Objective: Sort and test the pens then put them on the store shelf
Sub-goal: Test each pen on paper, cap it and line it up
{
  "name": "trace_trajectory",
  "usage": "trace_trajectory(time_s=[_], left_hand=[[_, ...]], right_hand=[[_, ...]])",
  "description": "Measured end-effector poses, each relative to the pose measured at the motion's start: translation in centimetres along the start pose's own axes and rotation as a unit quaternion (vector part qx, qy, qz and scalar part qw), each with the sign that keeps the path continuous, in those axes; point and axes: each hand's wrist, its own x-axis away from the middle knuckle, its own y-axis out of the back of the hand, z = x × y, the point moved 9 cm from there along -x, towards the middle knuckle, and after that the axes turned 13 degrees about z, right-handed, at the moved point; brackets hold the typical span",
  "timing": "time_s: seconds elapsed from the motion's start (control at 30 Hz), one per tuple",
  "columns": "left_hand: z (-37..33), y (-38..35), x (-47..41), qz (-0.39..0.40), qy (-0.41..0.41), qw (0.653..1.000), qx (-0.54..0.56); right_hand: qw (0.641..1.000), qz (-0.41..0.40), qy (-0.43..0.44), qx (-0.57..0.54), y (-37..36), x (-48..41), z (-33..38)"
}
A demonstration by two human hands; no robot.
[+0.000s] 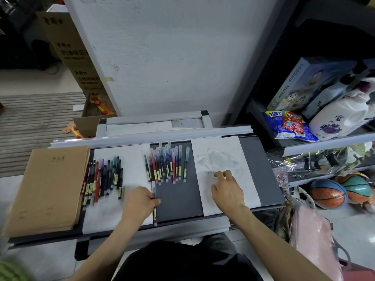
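One pen (pixel 154 213) is pinched in the fingers of my left hand (pixel 140 201), near the bench (pixel 178 201) front edge; my right hand (pixel 227 191) rests on the test paper (pixel 249 179), fingers spread and empty. I judge a slack pinch could roll it off, or knock the capped row (pixel 166 163) just beyond those fingers

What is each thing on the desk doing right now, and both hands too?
Scribbled paper: flat, marked with ink.
Right hand: open, over the scribbled paper.
Held pen: lying flat.
Left hand: grips the held pen.
Middle pens: capped, lined up side by side.
Left pens: loose jumbled heap.
Brown notebook: closed.
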Motion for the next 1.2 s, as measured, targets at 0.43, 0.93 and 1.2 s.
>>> trace_trajectory(time_s=[0.43, 0.93, 1.2], left_hand=[[-0.7, 1.7, -0.3, -0.052, 0.006, 0.998, 0.024], [-1.2, 2.9, 0.1, -0.059, -0.013, 0.998, -0.024], [1.2, 10.6, -0.7, -0.182, -0.030, 0.977, -0.102]], right_hand=[[0.995, -0.074, -0.017, -0.064, 1.0, -2.1, -1.7], [0.999, -0.037, -0.005, -0.023, 1.3, -2.7, -2.4], [0.998, -0.050, -0.042, -0.019, 2.0, -2.8, -4.9]])
